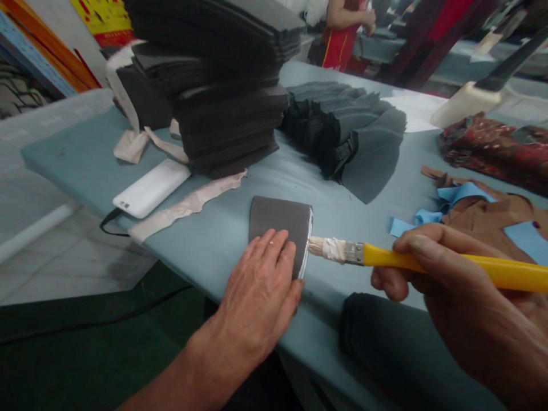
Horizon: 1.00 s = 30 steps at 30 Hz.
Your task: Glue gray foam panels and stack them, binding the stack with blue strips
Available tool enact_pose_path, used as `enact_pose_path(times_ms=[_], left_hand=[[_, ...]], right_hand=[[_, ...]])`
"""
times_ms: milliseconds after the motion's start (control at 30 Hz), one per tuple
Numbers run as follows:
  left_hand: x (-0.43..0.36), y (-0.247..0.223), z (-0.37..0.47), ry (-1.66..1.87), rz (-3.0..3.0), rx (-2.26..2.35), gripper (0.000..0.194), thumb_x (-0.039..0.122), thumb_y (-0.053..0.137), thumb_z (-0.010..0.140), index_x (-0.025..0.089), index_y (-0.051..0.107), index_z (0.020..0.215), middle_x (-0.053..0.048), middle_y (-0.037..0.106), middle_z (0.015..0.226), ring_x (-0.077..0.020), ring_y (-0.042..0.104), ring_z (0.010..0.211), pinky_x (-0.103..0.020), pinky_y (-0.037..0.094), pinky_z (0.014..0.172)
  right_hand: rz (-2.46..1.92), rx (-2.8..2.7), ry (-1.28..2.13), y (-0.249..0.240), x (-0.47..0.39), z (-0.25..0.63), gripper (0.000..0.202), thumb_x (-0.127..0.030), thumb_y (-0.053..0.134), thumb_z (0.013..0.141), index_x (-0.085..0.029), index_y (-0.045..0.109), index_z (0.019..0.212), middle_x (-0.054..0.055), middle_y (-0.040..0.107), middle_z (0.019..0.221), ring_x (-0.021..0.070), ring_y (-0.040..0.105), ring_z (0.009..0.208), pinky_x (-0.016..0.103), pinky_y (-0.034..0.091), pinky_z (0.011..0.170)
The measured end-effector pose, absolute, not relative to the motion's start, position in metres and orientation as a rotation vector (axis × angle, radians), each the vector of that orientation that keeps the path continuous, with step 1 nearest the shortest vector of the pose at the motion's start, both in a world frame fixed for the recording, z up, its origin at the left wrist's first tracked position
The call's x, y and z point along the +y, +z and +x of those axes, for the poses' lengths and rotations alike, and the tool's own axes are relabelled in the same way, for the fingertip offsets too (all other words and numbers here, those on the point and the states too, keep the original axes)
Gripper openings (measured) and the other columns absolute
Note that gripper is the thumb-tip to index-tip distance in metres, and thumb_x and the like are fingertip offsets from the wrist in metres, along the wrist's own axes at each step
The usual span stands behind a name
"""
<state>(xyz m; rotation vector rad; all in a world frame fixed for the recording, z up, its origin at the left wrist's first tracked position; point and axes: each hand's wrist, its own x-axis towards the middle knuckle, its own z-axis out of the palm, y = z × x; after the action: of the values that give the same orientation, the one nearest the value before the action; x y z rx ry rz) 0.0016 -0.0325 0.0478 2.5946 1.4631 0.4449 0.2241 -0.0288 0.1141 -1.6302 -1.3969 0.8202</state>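
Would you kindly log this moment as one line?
left hand: flat on grey panel | right hand: holding yellow-handled brush | bristles: at panel's white-coated edge

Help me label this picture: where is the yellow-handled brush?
The yellow-handled brush is right of centre in the head view, gripped in the right hand, its bristles at the white-coated edge of the grey piece under the left hand.

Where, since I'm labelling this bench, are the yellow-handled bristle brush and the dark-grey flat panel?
Yellow-handled bristle brush (379,256): head view, on its handle.
Dark-grey flat panel (280,216): head view, on its uncovered upper face.
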Motion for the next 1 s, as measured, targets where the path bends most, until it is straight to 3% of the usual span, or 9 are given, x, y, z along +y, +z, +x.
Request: enact_pose_path(times_ms=[133,267,433,567,700,833,1000], left_hand=[[-0.051,0.037,0.026,0.603,2.444,1.58,0.054,0.032,0.058,0.102,0.002,0.055,0.147,-0.025,0.056,0.159,-0.0403,0.054,0.149,-0.059,0.053,0.119],[-0.057,0.033,0.047,0.775,2.295,1.689,0.061,0.033,0.065,0.098,0.001,0.052,0.148,-0.027,0.06,0.154,-0.0405,0.055,0.148,-0.058,0.053,0.119],[-0.053,0.033,0.066,0.893,2.06,1.75,0.061,0.036,0.069,0.096,0.003,0.054,0.146,-0.029,0.057,0.155,-0.0409,0.053,0.149,-0.056,0.051,0.123],[-0.052,0.034,0.074,0.942,2.018,1.721,0.061,0.036,0.067,0.097,0.003,0.054,0.146,-0.029,0.057,0.156,-0.0407,0.053,0.149,-0.057,0.052,0.122],[-0.064,0.037,0.059,0.946,2.146,1.716,0.063,0.043,0.057,0.102,0.005,0.049,0.152,-0.022,0.056,0.159,-0.0382,0.056,0.147,-0.056,0.061,0.113],[-0.052,0.042,0.009,0.898,2.247,1.666,0.041,0.037,0.044,0.109,0.019,0.064,0.14,-0.009,0.067,0.151,-0.0331,0.06,0.145,-0.056,0.063,0.11],[0.022,0.052,-0.052,0.853,2.113,1.599,0.034,0.031,0.058,0.102,0.018,0.071,0.13,-0.007,0.078,0.131,-0.0264,0.071,0.123,-0.046,0.057,0.111]], right_hand=[[-1.622,-1.392,0.882,0.119,-0.015,0.211,0.044,-0.064,0.068,0.087,-0.027,0.065,0.064,0.0,0.055,0.048,0.0197,0.06,0.053,0.03,0.049,0.053],[-1.578,-1.371,1.01,0.121,-0.005,0.189,0.033,-0.051,0.066,0.088,-0.028,0.063,0.066,-0.003,0.048,0.045,0.0146,0.042,0.041,0.031,0.051,0.049],[-1.562,-1.408,1.128,0.117,0.006,0.171,0.031,-0.046,0.066,0.092,-0.027,0.062,0.068,0.0,0.057,0.054,0.0184,0.06,0.056,0.03,0.053,0.057],[-1.511,-1.314,1.165,0.102,0.016,0.172,0.033,-0.054,0.074,0.089,-0.025,0.063,0.075,-0.002,0.061,0.059,0.0155,0.057,0.057,0.027,0.051,0.058],[-1.451,-1.251,1.223,0.091,0.026,0.176,0.033,-0.054,0.078,0.09,-0.025,0.065,0.081,-0.003,0.063,0.061,0.0153,0.055,0.057,0.028,0.048,0.057],[-1.414,-1.239,1.193,0.093,0.031,0.182,0.029,-0.05,0.079,0.091,-0.024,0.067,0.084,-0.003,0.062,0.062,0.0146,0.056,0.057,0.027,0.047,0.055],[-1.433,-1.232,1.097,0.1,0.03,0.192,0.028,-0.048,0.076,0.093,-0.025,0.066,0.081,-0.003,0.061,0.062,0.0138,0.056,0.058,0.025,0.046,0.055]])
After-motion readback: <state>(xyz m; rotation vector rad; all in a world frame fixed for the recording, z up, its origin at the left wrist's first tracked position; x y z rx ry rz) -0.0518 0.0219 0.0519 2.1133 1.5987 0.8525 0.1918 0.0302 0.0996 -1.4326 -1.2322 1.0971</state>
